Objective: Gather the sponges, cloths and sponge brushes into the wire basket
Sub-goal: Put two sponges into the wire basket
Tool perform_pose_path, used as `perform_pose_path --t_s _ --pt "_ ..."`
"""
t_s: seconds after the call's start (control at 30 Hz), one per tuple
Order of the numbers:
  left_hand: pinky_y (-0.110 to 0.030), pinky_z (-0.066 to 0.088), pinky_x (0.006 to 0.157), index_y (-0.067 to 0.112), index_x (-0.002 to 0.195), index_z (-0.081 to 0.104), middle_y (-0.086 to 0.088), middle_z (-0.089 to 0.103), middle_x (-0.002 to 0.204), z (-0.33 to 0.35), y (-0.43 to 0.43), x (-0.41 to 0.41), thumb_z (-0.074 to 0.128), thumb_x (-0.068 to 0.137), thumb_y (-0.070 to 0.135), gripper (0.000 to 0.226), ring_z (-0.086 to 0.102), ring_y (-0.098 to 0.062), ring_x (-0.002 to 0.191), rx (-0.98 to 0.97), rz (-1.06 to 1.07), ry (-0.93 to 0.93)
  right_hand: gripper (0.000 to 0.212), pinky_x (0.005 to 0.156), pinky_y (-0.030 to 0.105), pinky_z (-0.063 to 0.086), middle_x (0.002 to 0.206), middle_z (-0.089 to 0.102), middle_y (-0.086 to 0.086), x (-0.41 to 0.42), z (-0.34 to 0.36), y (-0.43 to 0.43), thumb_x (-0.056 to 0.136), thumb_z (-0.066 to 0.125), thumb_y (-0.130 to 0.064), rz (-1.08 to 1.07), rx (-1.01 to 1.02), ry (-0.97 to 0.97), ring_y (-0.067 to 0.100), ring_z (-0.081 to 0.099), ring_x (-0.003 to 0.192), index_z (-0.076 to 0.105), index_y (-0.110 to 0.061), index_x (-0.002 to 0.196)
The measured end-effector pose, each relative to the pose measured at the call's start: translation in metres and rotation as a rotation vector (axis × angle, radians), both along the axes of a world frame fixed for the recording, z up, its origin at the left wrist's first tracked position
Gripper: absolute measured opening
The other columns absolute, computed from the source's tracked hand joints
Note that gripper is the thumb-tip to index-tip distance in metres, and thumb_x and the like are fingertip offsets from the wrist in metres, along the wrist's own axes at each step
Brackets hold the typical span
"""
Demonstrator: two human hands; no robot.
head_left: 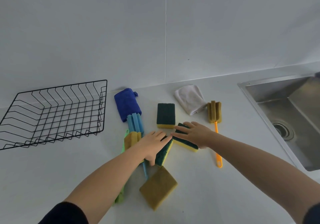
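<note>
Quick count: four sponges total, three green-and-yellow ones [165,115] [185,141] [163,152] plus one plain tan sponge [158,187]. Three sponge brushes: blue [136,122], tan with orange handle [214,111], tan with green handle [131,139]. Two cloths, blue [126,102] and white [189,98]. One wire basket [52,113], one sink [285,106].

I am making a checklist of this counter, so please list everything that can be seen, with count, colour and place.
wire basket: one, black, left on the counter, nothing in it
cloths: blue beside the basket; white near the wall
green-and-yellow sponges: three; one free, two under the hands
brown sponge: one, nearest the person
sponge brushes: three; orange handle at right, blue and green-handled at centre
sink: one, steel, right
left hand: on a sponge
right hand: on a sponge
</note>
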State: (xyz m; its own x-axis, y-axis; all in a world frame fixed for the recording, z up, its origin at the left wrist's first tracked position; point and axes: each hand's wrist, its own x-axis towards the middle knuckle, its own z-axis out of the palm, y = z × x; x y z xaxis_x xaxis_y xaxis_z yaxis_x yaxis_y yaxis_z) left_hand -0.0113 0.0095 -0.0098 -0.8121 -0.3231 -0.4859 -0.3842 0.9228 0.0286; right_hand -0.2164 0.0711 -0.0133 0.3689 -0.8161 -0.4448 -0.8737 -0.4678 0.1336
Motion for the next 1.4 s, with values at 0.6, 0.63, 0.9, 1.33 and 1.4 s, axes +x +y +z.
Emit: perform_pose_path --t_s 0.6,0.63,0.9,1.33,1.4 --pt "-0.035 0.032 0.107 0.016 0.146 0.0 -0.007 0.027 0.144 0.053 -0.014 0.006 0.074 0.063 0.046 0.115 0.029 -0.022 0.13 -0.111 0.33 0.315 0.111 0.109 0.042 0.028 0.14 0.024 0.003 -0.018 0.06 0.005 0.059 0.072 -0.051 -0.377 -0.198 -0.339 0.027 0.023 0.129 0.002 -0.03 0.142" --pt "-0.034 0.033 0.106 0.016 0.145 0.001 -0.007 0.027 0.144 0.059 -0.014 0.009 0.074 0.063 0.045 0.114 0.028 -0.022 0.13 -0.124 0.347 0.34 0.111 0.108 0.042 0.03 0.14 0.024 0.003 -0.017 0.066 0.003 0.059 0.072 -0.052 -0.368 -0.214 -0.36 0.027 0.023 0.129 0.002 -0.03 0.143" --pt "-0.031 0.027 0.108 0.01 0.145 0.008 -0.007 0.029 0.144 0.103 -0.024 0.065 0.07 0.062 0.054 0.112 0.028 -0.023 0.13 -0.303 0.497 0.395 0.115 0.104 0.039 0.035 0.142 0.021 0.001 0.025 0.098 -0.028 0.061 0.069 -0.058 -0.3 -0.271 -0.491 0.024 0.022 0.128 -0.006 -0.03 0.143" --pt "-0.037 0.034 0.107 0.012 0.145 0.005 -0.008 0.024 0.148 0.135 -0.102 0.244 0.071 0.063 0.055 0.114 0.025 -0.024 0.134 -0.395 0.6 0.329 0.11 0.095 0.041 0.044 0.14 0.024 0.0 0.193 0.116 -0.118 0.061 0.073 -0.049 -0.275 -0.272 -0.62 0.025 0.022 0.129 0.001 -0.034 0.142" --pt "-0.036 0.034 0.107 0.012 0.145 0.006 -0.008 0.024 0.148 0.134 -0.124 0.277 0.072 0.063 0.054 0.113 0.025 -0.024 0.134 -0.398 0.606 0.323 0.107 0.096 0.04 0.043 0.14 0.026 0.002 0.225 0.113 -0.138 0.061 0.074 -0.047 -0.293 -0.26 -0.611 0.025 0.023 0.129 0.005 -0.033 0.142"
